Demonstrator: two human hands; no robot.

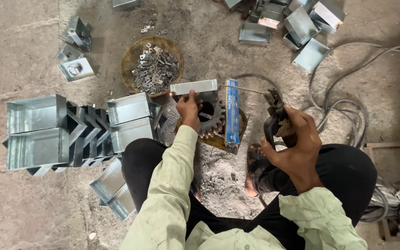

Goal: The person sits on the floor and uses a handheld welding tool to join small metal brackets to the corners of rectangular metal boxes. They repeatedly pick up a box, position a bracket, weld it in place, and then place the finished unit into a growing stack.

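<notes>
Left hand [189,107] pins the metal box [194,87] atop the gear wheel [210,119]; right hand [292,139] grips the electrode holder [274,115] off to the gear's right, its rod [241,88] reaching along the box's edge, and a spark [170,94] glows at the box's left end.

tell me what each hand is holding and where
Right hand grips the welding holder by its handle; left hand steadies the metal box at its lower edge.
</notes>
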